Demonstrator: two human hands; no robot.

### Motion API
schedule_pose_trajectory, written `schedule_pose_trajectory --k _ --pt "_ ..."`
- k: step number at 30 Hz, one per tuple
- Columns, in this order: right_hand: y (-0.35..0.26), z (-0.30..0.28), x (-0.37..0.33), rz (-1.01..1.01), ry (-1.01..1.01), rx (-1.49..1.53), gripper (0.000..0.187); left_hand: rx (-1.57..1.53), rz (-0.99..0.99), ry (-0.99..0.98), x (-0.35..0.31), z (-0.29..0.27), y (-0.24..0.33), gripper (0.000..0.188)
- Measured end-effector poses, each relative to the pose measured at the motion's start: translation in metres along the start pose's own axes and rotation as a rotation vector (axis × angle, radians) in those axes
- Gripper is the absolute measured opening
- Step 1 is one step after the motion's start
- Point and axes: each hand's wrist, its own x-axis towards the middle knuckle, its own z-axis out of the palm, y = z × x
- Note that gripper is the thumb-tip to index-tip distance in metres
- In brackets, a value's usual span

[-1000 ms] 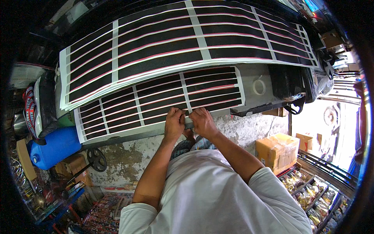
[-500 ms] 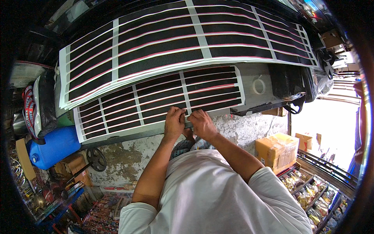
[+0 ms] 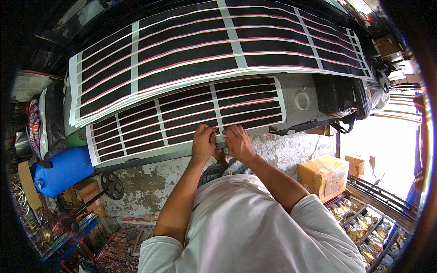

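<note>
A white printed sheet (image 3: 189,117) with black rectangles and thin red lines lies on the grey worktable (image 3: 298,82). At its near edge, my left hand (image 3: 203,141) is closed, thumb and forefinger pinched together on the border. Just to the right, my right hand (image 3: 240,143) bends its fingers over the same edge, with a small gap between the two hands. The fingertips partly cover the border, so the exact grip is hard to see. Beyond, a stack of larger sheets (image 3: 186,63) with the same pattern overlaps the worktable.
A roll of tape (image 3: 302,101) lies right of the sheet, near a black plastic-wrapped bundle (image 3: 337,94). A blue jerrycan (image 3: 68,170) stands at the left, by a black handwheel (image 3: 112,185). On the right sit a taped carton (image 3: 322,176) and a rack of bagged small goods (image 3: 371,232).
My right hand has slid slightly right along the sheet's edge, widening the gap between the hands. My left hand and the sheet have hardly moved.
</note>
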Motion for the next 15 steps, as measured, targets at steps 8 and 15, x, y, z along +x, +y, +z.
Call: schedule_pose_trajectory --k 8,15 --pt "-0.0015 0.0014 0.0037 -0.02 -0.004 -0.01 0.048 -0.008 0.003 0.012 -0.001 -0.0004 0.0015 0.017" --pt "0.0009 0.0028 0.0039 -0.013 -0.001 0.027 0.046 0.007 -0.009 0.006 -0.0008 -0.0009 0.0023 0.017"
